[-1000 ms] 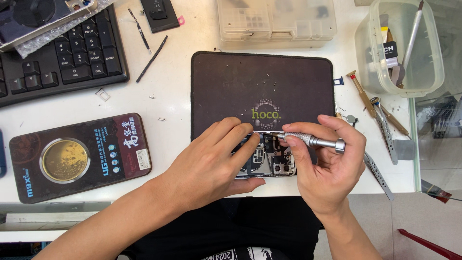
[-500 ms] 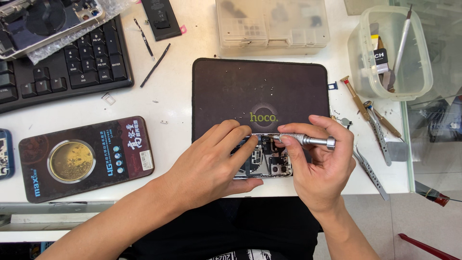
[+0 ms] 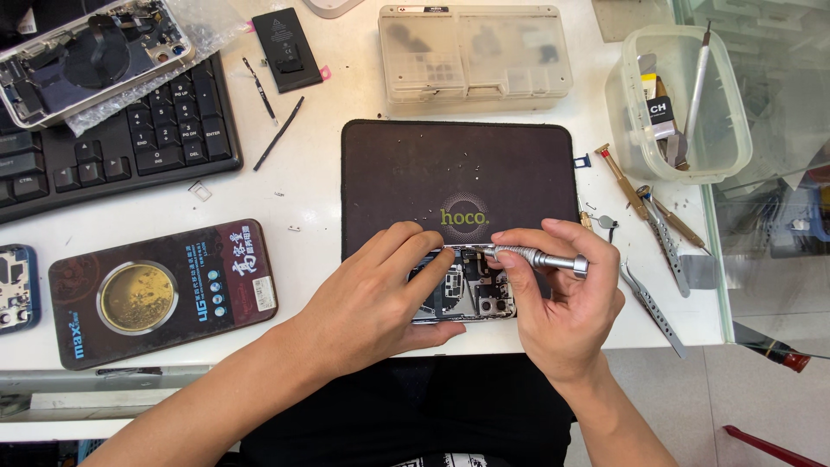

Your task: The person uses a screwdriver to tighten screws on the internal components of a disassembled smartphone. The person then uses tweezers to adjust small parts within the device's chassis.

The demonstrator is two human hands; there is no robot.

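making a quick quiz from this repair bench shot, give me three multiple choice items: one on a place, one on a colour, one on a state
1. Where does the opened phone lie?
A. on the near edge of the dark mat
B. on the keyboard
C. inside the tub

2. What colour is the keyboard?
A. white
B. black
C. red

3. What does the right hand hold?
A. nothing
B. tweezers
C. a silver screwdriver

Answers:
1 A: the phone sits on the mat's near edge, under the left hand.
2 B: its keys and frame are black.
3 C: the fingers grip the metal screwdriver, lying almost level, its tip over the phone.
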